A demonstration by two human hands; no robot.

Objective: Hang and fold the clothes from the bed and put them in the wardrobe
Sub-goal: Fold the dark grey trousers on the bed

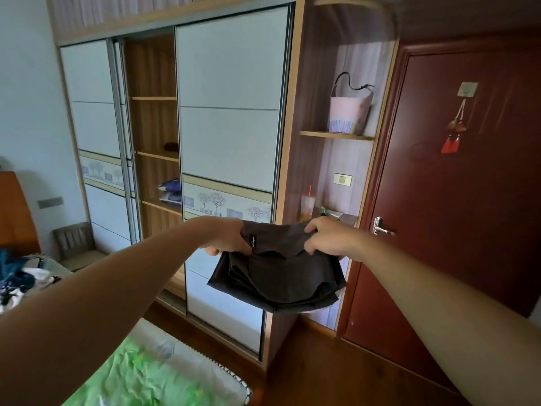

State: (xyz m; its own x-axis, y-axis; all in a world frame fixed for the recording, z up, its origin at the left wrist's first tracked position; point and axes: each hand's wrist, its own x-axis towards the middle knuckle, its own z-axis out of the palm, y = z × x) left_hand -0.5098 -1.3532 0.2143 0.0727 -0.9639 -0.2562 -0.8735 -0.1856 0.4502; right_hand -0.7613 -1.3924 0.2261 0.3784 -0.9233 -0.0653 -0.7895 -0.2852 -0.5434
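Step in hand: by my reading, carrying one folded piece across to the wardrobe [290, 142] for shelving.
Garment: a dark grey garment [281, 276], folded into several layers, held in the air in front of the wardrobe's sliding door [228, 112], clear of bed and shelves.
Left hand: the left hand [231, 238] has its fingers curled over the top edge of the garment at its left corner, beside a small label.
Right hand: the right hand [325, 238] pinches the same top edge at the right corner, fingers bunched into the cloth.
Hang of the cloth: only the top edge is held; the lower layers sag and fan apart at the bottom.
Open bay: wooden shelves [156, 156] show between the two sliding doors, to the left of the garment; a folded blue item [169, 191] lies on one of them.
Method: keep both hands level and equally far apart so the fold lines stay square; swing left toward the open bay; slip one palm under the stack before setting it down.
Placement: lay it flat on bare shelf, or squarely on top of the blue item.
Risk: loose lower layers may catch a shelf edge and unfold.
Outstanding: a heap of clothes [17, 276] lies on the bed [152, 373] at the far left.
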